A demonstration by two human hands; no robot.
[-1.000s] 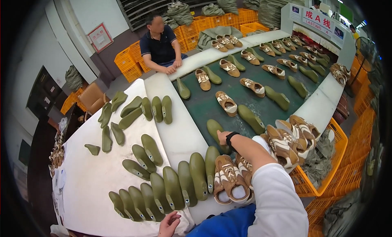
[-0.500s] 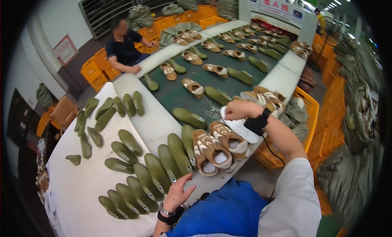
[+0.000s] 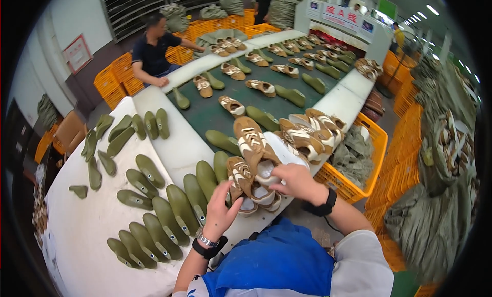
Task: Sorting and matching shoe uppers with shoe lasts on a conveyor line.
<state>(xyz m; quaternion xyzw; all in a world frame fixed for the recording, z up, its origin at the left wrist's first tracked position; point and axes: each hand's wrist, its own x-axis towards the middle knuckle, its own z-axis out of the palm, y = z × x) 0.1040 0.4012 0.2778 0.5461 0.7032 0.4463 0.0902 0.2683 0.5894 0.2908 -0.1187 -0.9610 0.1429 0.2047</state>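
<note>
A brown-and-white lace-up sneaker (image 3: 251, 135) rises above a small pile at the bench edge, its toe pointing away. My right hand (image 3: 297, 182) is closed on its heel, thumb at the opening, where white lining or an insole shows. Beneath and to the left lies another brown sneaker (image 3: 240, 171), partly covering others. Close beside it, my left hand (image 3: 219, 212) has thumb and fingers apart; whether the fingertips touch the shoe I cannot tell. Flat white pieces like insoles (image 3: 287, 151) lie right of the raised sneaker. Green shoe lasts (image 3: 177, 215) stand in rows to the left.
Ahead, a green conveyor (image 3: 205, 118) carries sneakers and lasts between white ledges. More sneakers (image 3: 315, 128) are heaped on the right ledge. Beside it is an orange crate (image 3: 376, 158) with grey-green cloth. A co-worker (image 3: 156, 51) sits across at the far left.
My right hand has come back from the white flat pieces to a sneaker's heel, and that shoe has shifted up and left. My left hand has moved up beside the pile.
</note>
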